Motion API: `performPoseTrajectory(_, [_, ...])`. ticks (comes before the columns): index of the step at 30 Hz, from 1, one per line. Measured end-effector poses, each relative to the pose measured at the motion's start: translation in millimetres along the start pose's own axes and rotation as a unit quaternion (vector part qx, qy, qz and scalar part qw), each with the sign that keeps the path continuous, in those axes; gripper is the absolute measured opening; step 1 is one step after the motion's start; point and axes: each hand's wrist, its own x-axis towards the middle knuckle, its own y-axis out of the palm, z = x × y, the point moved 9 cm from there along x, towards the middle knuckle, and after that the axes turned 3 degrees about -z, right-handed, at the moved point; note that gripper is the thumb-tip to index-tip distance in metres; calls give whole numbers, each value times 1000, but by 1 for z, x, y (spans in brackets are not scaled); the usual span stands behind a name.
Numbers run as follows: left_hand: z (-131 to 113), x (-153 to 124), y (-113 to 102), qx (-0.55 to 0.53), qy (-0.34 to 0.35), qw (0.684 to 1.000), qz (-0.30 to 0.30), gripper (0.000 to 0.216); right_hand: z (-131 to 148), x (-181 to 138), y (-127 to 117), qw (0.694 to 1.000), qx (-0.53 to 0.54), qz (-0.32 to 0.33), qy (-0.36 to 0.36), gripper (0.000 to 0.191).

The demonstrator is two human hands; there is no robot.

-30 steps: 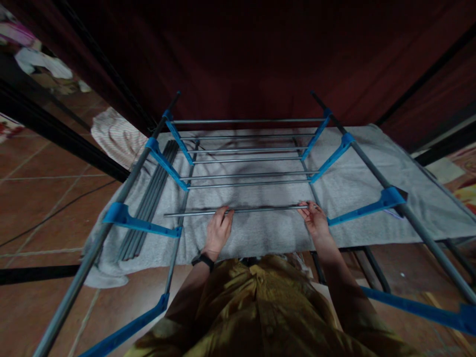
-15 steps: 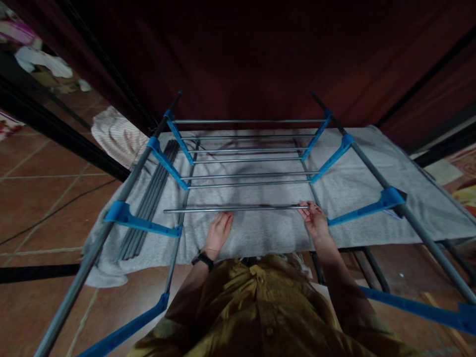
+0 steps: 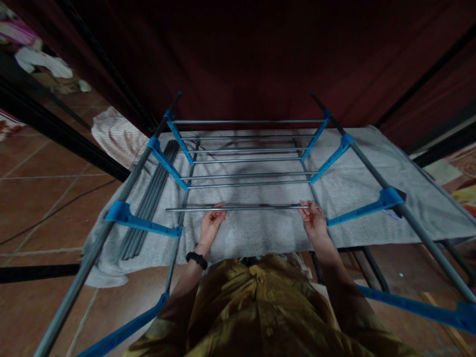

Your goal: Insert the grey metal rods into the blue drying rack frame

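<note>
A thin grey metal rod [image 3: 260,208] lies level across the space between the two sides of a rack. My left hand [image 3: 212,220] grips it left of its middle, with fingers curled about it. Near its right end my right hand [image 3: 313,217] pinches the rod, close to a blue plastic bracket [image 3: 364,210]. The rod's left end passes over the rack's lower left pole, just above the left blue bracket [image 3: 145,224]. Farther back, several fitted rods [image 3: 249,175] join the upper pairs of blue brackets.
Several loose grey tubes [image 3: 147,208] lie in a bundle on the grey cloth [image 3: 379,173] at left. A dark red curtain [image 3: 245,59] hangs behind the rack. Long grey poles [image 3: 431,235] slope along both sides. Tiled floor [image 3: 44,208] and a striped cloth [image 3: 115,134] are at left.
My left hand has slid left along the rod, and its fingers now close around it. The rod has shifted very slightly; my right hand stays at the right end.
</note>
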Motion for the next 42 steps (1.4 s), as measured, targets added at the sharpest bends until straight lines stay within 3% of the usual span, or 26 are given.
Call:
performPoseTrajectory(5, [-3,6,-14,-169,-25,985,-25,27,2,-4,1,999,29,3,-16,8])
performPoseTrajectory(9, [1,10,-22,-230,-49,971,-47,23,3,-5,0,999,32,-7,-24,9])
performPoseTrajectory(19, [7,11,-32,-264,-46,958,-101,41,2,-4,1,999,32,11,-37,3])
performPoseTrajectory(31, [6,12,-28,-258,-53,961,-89,37,3,-5,3,999,22,16,-19,4])
performPoseTrajectory(42, [8,11,-29,-244,-51,961,-117,36,-1,-3,2,999,32,14,-3,5])
